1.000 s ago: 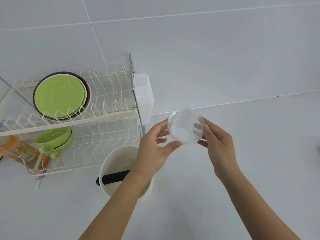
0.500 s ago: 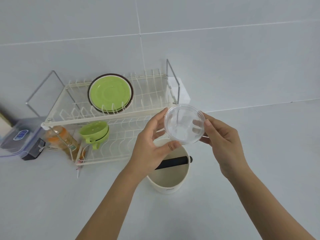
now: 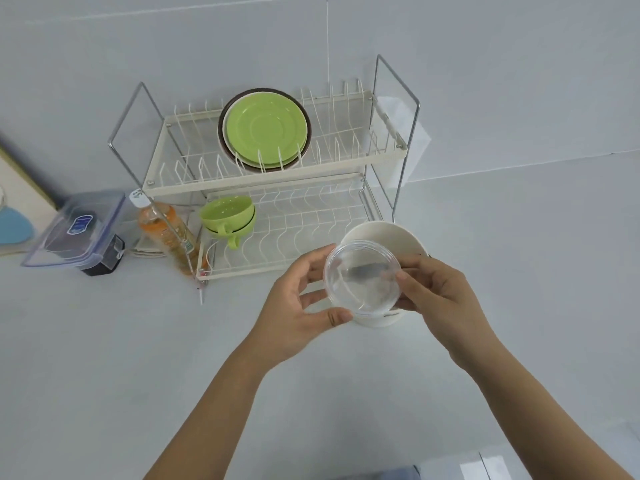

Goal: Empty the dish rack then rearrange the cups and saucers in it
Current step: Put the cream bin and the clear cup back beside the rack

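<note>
Blue-clipped clear box (image 3: 74,233) sits far left on the surface (image 3: 104,358), partly covering something dark. An orange bottle (image 3: 166,233) stands behind the dish rack (image 3: 277,174) frame. Green saucers (image 3: 266,130) stand on edge in the upper tier, faces toward the camera, a brown plate's rim showing behind; two nested green cups (image 3: 228,216) sit upright below, handles forward. Left hand (image 3: 298,317) and right hand (image 3: 436,299) pinch a clear round container (image 3: 362,277) by its rim from either side, mouth tilted toward the viewer, above a white pot (image 3: 381,237) whose dark handle shows blurred through it.
</note>
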